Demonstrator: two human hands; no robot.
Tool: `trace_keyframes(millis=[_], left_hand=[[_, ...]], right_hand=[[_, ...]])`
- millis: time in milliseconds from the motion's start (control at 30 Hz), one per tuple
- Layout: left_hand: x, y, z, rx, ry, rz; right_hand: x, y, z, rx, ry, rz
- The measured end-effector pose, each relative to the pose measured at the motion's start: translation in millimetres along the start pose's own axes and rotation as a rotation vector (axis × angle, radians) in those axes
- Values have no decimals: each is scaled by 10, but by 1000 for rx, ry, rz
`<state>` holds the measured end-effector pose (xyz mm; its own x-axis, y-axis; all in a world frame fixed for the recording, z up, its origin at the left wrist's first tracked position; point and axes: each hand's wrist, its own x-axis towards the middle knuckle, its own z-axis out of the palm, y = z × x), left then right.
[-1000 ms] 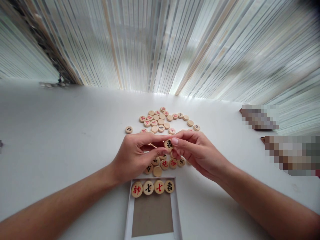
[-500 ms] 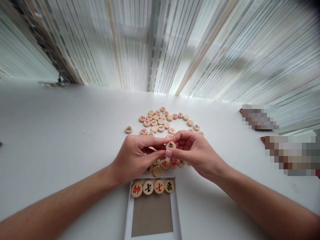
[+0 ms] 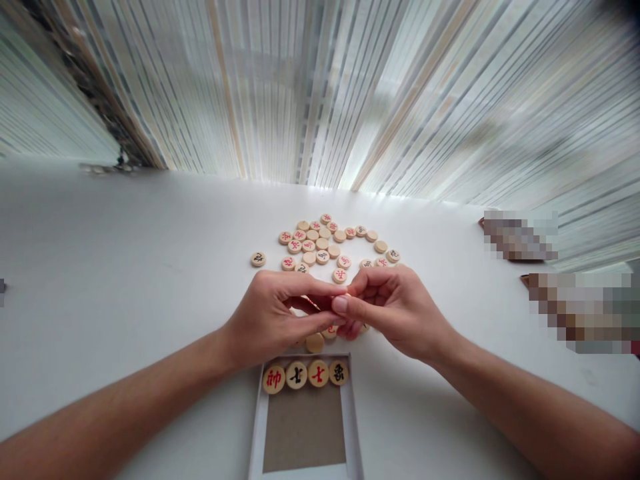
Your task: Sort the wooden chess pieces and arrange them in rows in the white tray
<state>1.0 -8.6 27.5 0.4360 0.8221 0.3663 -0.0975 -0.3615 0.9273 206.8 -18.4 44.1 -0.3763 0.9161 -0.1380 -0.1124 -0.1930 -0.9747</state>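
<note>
My left hand (image 3: 273,310) and my right hand (image 3: 393,303) meet above a group of loose xiangqi pieces. Pinched between their fingertips is a round wooden xiangqi piece (image 3: 345,295); the fingers cover nearly all of it, and its face does not show. My right thumb lies across the front of the piece, while my left thumb and index finger reach it from the side. Just below the hands lies a shallow white box (image 3: 356,427) with a row of several pieces along its far end: a red one (image 3: 274,379), then black, red and black (image 3: 339,373).
Several loose pieces, face up or blank side up, spread over the white table (image 3: 175,240) beyond my hands. One black-marked piece (image 3: 258,259) sits apart on the left. A string curtain (image 3: 270,93) hangs along the back. Two blurred-out objects (image 3: 520,237) stand at the right.
The held piece has tilted between my fingers, so its black character no longer shows. My right hand has shifted slightly, uncovering pieces behind it. The row in the box is unchanged.
</note>
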Motion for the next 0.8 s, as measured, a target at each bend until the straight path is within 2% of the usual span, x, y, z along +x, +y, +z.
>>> trace_keyframes(millis=[167, 333, 467, 600, 700, 800], left_hand=[[-9, -4, 30, -24, 34, -63], [-5, -26, 27, -55, 63, -76], [-9, -65, -4, -25, 131, -19], [-16, -87, -26, 129, 195, 107], [-15, -83, -26, 238, 224, 206], [-13, -76, -14, 239, 235, 220]], right_hand=[[8, -15, -8, -59, 4, -42], [28, -51, -40, -105, -52, -85], [18, -27, -89, -260, -17, -250], [19, 11, -141, -478, 27, -457], [25, 29, -154, -518, 46, -544], [20, 49, -149, -502, 82, -585]])
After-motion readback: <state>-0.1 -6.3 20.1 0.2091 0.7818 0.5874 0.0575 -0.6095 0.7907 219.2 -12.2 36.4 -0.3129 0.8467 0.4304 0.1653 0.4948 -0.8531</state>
